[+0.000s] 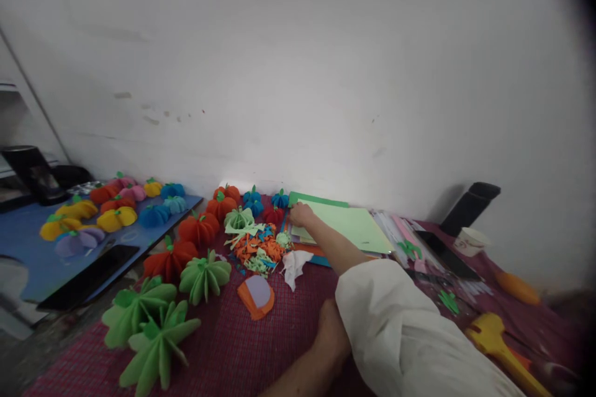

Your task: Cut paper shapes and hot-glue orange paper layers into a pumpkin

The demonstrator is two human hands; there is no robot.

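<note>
On the cloth-covered table, light green paper is stacked over other sheets. At its left end the right hand is set, curled; the left hand is partly hidden. Whether anything is pinched by either cannot be told.

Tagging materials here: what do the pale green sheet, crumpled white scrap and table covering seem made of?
Pale green sheet: matte paper or thin card, flat with straight edges.
Crumpled white scrap: probably tissue, matte, with soft folds.
Table covering: perhaps woven fabric, matte, judging by its fine reddish grid; printed plastic is possible.
</note>
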